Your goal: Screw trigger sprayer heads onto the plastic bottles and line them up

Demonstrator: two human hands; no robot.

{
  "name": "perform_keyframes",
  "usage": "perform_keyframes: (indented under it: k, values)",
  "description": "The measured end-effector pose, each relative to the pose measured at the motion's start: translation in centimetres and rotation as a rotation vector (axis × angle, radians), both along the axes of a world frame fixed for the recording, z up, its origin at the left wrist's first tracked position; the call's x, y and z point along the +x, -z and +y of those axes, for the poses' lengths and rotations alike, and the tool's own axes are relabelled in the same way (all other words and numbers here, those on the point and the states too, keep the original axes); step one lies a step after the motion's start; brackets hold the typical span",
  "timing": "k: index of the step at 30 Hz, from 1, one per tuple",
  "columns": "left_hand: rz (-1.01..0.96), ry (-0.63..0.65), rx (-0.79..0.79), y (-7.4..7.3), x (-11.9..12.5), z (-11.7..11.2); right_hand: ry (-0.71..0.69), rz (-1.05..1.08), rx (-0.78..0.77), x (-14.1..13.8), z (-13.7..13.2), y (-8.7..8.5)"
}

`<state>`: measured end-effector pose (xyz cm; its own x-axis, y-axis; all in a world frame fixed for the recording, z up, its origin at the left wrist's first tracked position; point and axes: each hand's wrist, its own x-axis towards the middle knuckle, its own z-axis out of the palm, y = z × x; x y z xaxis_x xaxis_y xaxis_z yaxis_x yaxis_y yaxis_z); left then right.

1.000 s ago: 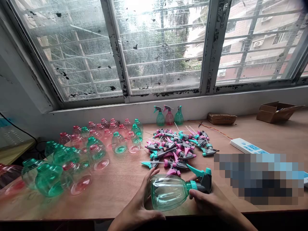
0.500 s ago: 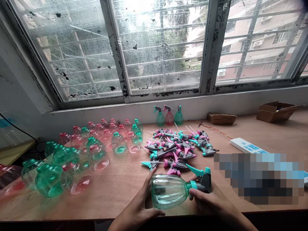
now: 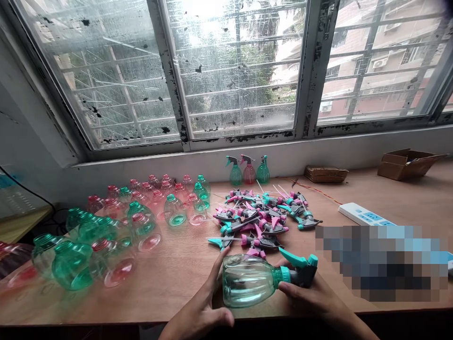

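Observation:
A clear green spray bottle (image 3: 247,279) lies on its side in my hands at the near edge of the wooden table (image 3: 177,278). My left hand (image 3: 205,302) cups its round base, fingers wrapped around it. My right hand (image 3: 311,295) grips the neck, where a grey and teal trigger sprayer head (image 3: 299,269) sits on the bottle. Just beyond lies a heap of loose pink, teal and grey trigger heads (image 3: 262,215).
Several empty green and pink bottles (image 3: 116,226) crowd the table's left side. Three assembled spray bottles (image 3: 247,171) stand by the wall. A white power strip (image 3: 361,215), a flat brown box (image 3: 325,174) and an open carton (image 3: 405,164) lie to the right. A blurred patch covers the near right.
The bottle has turned and shifted slightly right in my hands, and the trigger head now sits a little farther right. My left fingers have slid along the base.

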<state>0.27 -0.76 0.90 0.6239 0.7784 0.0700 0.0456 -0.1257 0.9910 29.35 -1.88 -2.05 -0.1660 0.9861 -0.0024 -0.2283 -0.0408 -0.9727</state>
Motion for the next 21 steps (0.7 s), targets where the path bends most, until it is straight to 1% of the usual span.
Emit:
perform_keyframes:
  k: [3,7,10,13,16,18,21]
  values:
    - [-0.006,0.003,0.0,-0.39,0.23,-0.1,0.004,0.002,0.02,-0.03,0.06,0.11]
    - [0.064,-0.02,0.002,-0.17,-0.08,0.01,0.008,-0.021,0.015,0.09,0.14,0.13]
    - [0.106,-0.004,-0.011,-0.03,-0.28,0.14,0.006,-0.036,-0.005,0.19,0.2,0.0]
    - [0.099,0.018,0.042,-0.1,-0.12,0.11,0.009,-0.04,-0.013,0.19,0.28,-0.23]
    - [0.114,-0.011,0.088,-0.14,0.18,-0.07,-0.006,-0.024,-0.012,0.12,0.38,-0.36]
    - [0.122,-0.02,0.083,-0.1,0.28,-0.18,-0.006,-0.02,0.0,0.07,0.42,-0.35]
    - [0.105,0.001,0.058,0.01,0.16,-0.17,-0.002,-0.024,-0.015,0.02,0.38,-0.35]
